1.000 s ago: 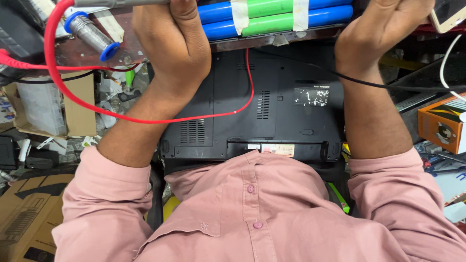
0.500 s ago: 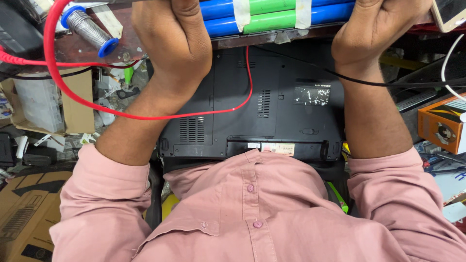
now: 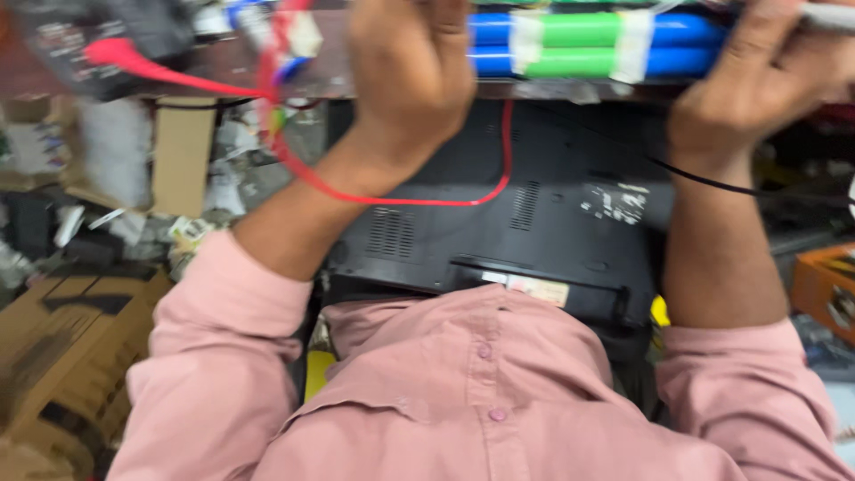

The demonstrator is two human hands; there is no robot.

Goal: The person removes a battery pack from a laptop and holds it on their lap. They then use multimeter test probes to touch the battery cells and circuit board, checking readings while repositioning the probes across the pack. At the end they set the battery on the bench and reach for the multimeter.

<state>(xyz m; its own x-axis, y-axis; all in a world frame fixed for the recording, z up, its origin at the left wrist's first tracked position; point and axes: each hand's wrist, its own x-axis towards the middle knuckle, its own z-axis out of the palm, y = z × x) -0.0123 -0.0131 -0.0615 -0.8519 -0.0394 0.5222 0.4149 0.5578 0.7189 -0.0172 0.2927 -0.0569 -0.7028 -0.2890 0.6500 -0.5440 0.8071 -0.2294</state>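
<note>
A battery pack (image 3: 579,44) of blue and green cells bound with white tape lies across the top of the view. My left hand (image 3: 410,80) is curled over its left end and my right hand (image 3: 748,89) grips its right end; the frame edge cuts off the fingertips. A red wire (image 3: 401,200) loops under my left wrist and rises to the pack. A thin black wire (image 3: 712,183) runs behind my right wrist. Below the pack a black laptop (image 3: 534,232) lies bottom-up, close to my chest.
A cluttered bench with a bottle, papers and a black device (image 3: 107,44) fills the left side. Cardboard boxes (image 3: 53,356) sit at the lower left. An orange box (image 3: 824,285) stands at the right edge. The picture is blurred.
The whole view has slid right and turned blurry. Both hands keep their places at the ends of the battery pack, and the red wire's loop sits closer under my left wrist.
</note>
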